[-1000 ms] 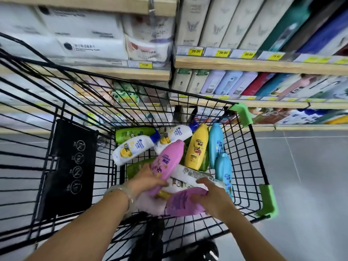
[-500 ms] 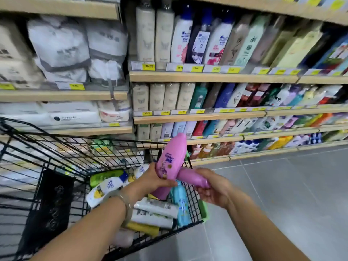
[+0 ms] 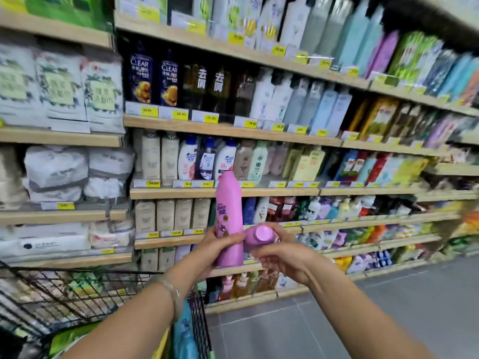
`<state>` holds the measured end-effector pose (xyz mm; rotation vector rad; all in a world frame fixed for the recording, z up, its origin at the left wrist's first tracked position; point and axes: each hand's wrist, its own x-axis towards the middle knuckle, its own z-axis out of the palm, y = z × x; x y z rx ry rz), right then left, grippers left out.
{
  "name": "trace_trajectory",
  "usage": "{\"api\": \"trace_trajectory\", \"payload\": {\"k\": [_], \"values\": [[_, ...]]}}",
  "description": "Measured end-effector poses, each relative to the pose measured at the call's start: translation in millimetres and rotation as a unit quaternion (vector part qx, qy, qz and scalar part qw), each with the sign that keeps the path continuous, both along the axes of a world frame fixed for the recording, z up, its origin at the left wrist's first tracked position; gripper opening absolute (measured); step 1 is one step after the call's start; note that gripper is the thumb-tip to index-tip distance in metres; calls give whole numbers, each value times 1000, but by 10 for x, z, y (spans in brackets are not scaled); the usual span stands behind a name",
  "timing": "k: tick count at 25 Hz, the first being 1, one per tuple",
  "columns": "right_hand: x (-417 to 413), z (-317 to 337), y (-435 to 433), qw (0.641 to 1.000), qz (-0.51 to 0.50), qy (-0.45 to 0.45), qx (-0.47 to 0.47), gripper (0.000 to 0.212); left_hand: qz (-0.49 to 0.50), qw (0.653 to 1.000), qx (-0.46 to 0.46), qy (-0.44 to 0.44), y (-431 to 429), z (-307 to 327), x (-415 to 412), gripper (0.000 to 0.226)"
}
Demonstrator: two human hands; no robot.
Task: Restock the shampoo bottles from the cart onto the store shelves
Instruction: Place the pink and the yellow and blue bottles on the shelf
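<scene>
My left hand grips a tall pink shampoo bottle, held upright with its cap toward the shelves. My right hand holds a second pink-purple bottle pointed end-on at me, touching the first bottle. Both are raised in front of the wooden store shelves packed with shampoo bottles. The black wire cart is at lower left, with a teal bottle and a green bottle showing inside.
Packs of tissue paper fill the left shelf bay. Yellow price tags line the shelf edges. Grey tiled floor runs to the right of the cart, along the bottom shelf.
Both hands lifted the two pink bottles out of the cart and up to shelf height. My view rose from the cart to the shelves.
</scene>
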<state>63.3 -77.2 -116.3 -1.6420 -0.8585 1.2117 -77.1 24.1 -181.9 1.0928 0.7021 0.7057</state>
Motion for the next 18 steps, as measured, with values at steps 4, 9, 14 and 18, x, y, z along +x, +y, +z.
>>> {"api": "trace_trajectory", "payload": {"k": [4,9,14,18], "values": [[409,389,-227,991,-40,-109,60,57,-53,998,18,-42,-232,480,491,41],[965,770,-608,961,-84,-249,85,33,-80,994,63,-29,-467,732,1066,52],[1584,844,-767,934,-163,-312,63,37,-75,991,111,0,-491,842,1725,86],[2084,961,-771,950,-192,-231,88,33,-101,991,76,-35,-295,916,2393,54]]}}
